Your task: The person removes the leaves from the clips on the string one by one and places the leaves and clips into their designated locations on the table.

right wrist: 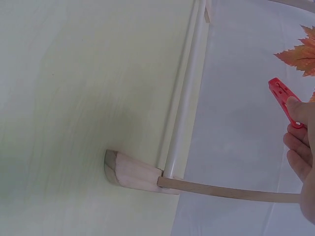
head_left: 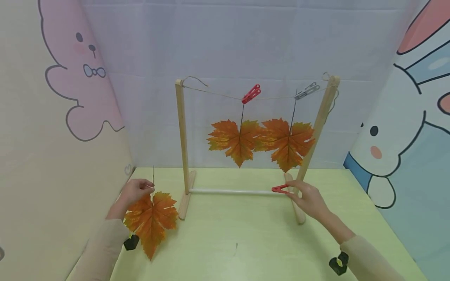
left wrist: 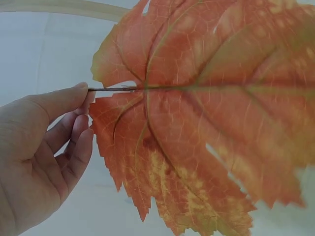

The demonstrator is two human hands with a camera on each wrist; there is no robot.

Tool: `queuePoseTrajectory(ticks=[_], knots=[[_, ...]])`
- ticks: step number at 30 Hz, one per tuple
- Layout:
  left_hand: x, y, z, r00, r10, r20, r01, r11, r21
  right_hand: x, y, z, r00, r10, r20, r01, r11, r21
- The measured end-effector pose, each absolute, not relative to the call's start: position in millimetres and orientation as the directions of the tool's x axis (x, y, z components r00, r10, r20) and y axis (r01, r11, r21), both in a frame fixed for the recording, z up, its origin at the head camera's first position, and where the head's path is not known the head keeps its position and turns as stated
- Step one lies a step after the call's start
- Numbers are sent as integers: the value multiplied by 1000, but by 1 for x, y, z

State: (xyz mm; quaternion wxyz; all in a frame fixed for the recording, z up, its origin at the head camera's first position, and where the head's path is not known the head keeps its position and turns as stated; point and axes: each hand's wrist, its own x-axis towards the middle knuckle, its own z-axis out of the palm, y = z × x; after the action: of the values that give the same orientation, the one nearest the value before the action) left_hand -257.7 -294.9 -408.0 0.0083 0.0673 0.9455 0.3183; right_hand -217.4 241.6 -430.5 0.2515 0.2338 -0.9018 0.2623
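Observation:
Between thumb and fingertips, my left hand (head_left: 135, 191) pinches the thin dark stem of an orange maple-like leaf (head_left: 152, 220), which hangs below it at the left. The left wrist view shows this leaf (left wrist: 197, 123) close up. My right hand (head_left: 309, 197) grips a red clothespin (head_left: 280, 189) by its handle end, near the right post; its tip points left. In the right wrist view nothing shows in the tip of this clothespin (right wrist: 281, 93). Two similar leaves hang from a string, one by a red clothespin (head_left: 251, 94), the other by a grey clothespin (head_left: 307, 91).
The string (head_left: 214, 93) runs between a left wooden post (head_left: 182, 136) and a right wooden post (head_left: 325, 105). A white rod (head_left: 232, 191) joins their feet above the pale yellow table (head_left: 211, 242). A white curtain hangs behind, with cartoon-printed panels on both sides.

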Motion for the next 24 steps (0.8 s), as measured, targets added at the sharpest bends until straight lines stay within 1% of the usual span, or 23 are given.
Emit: queuePoseTrajectory(ticks=[11, 17, 20, 24], knots=[[-253, -296, -429, -994, 113, -1, 89, 783, 615, -215, 240, -446, -761, -294, 579, -562, 744, -362], [-250, -296, -436, -995, 100, -10, 73, 790, 608, -213, 235, -452, -754, -262, 603, -569, 719, -399], [-249, -296, -440, -995, 102, -7, 76, 785, 615, -213, 234, -456, -754, -255, 605, -570, 712, -411], [-249, -295, -447, -994, 110, 7, 91, 776, 624, -213, 233, -462, -752, -248, 611, -561, 727, -396]])
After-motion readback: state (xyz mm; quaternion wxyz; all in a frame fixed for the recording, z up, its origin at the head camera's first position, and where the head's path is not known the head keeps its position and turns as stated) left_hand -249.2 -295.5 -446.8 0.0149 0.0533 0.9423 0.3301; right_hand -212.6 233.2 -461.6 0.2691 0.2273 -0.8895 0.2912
